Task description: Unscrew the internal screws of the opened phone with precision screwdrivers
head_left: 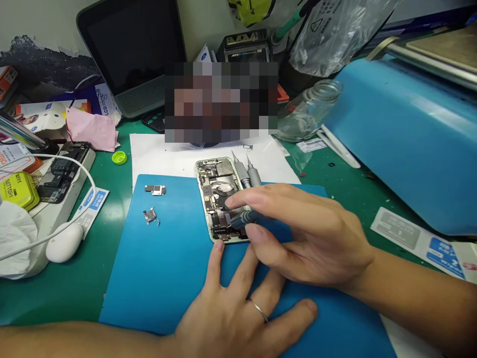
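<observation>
An opened smartphone point(219, 191) lies on the blue mat point(167, 278), its inner boards and flex parts exposed. My right hand point(309, 233) is closed around a grey screwdriver point(244, 219), its tip at the phone's lower part. The handle is mostly hidden behind the fingers. My left hand point(242, 308) lies spread on the mat, a ring on one finger, with fingertips at the phone's near edge. Two more grey screwdrivers point(253, 171) lie beside the phone's upper right. Left of the phone are a small metal bracket point(155, 190) and a little metal part point(149, 215) with a tiny piece beside it.
White paper point(160, 154) lies under the mat's far edge. At left are a white power strip point(80, 164), a white mouse-like device point(65, 242) with a cable and another opened phone point(63, 174). A glass jar point(309, 112) and white tweezers point(340, 146) lie at right. A dark-screened device point(130, 44) stands behind.
</observation>
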The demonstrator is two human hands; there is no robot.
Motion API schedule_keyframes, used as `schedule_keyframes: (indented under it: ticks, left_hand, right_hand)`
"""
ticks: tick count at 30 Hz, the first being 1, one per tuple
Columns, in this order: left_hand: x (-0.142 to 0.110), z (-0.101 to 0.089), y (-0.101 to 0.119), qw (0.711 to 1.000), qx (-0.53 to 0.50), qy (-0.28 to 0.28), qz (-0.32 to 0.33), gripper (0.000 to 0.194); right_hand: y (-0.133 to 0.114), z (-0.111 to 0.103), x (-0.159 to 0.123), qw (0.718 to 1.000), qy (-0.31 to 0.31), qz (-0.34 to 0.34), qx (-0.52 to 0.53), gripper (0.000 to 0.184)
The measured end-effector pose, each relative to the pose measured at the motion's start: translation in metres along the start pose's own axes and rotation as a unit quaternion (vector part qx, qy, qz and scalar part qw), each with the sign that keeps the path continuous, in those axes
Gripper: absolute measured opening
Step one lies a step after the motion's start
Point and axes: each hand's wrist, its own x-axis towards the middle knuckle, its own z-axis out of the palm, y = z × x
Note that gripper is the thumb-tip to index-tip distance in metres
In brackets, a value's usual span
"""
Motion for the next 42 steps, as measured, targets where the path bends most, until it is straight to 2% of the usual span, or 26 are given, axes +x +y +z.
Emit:
schedule_keyframes:
  ticks: [13, 19, 29, 35, 42]
  left_hand:
    - [0.0001, 0.0050, 0.0005, 0.999, 0.008, 0.034, -0.007, 0.065]
    - [0.0009, 0.0032, 0.0010, 1.000, 0.007, 0.026, -0.009, 0.062]
    - [0.0006, 0.0045, 0.0008, 1.000, 0.002, 0.025, -0.005, 0.068]
    - [0.0006, 0.0018, 0.0011, 0.999, 0.016, 0.036, -0.019, 0.049]
    - [0.0013, 0.0033, 0.0012, 0.999, 0.013, 0.047, -0.019, 0.047]
  right_hand:
    - [0.0035, 0.0015, -0.0003, 1.000, 0.007, -0.013, 0.000, 0.049]
    - [0.0041, 0.0004, -0.0016, 1.000, -0.001, -0.003, -0.005, 0.052]
    - [0.0030, 0.0025, 0.0007, 0.999, 0.010, -0.026, -0.036, 0.047]
    - [0.0016, -0.0001, -0.0001, 1.000, -0.010, -0.002, -0.025, 0.050]
    - [0.0019, 0.0012, -0.0007, 0.999, -0.009, -0.006, -0.047, 0.055]
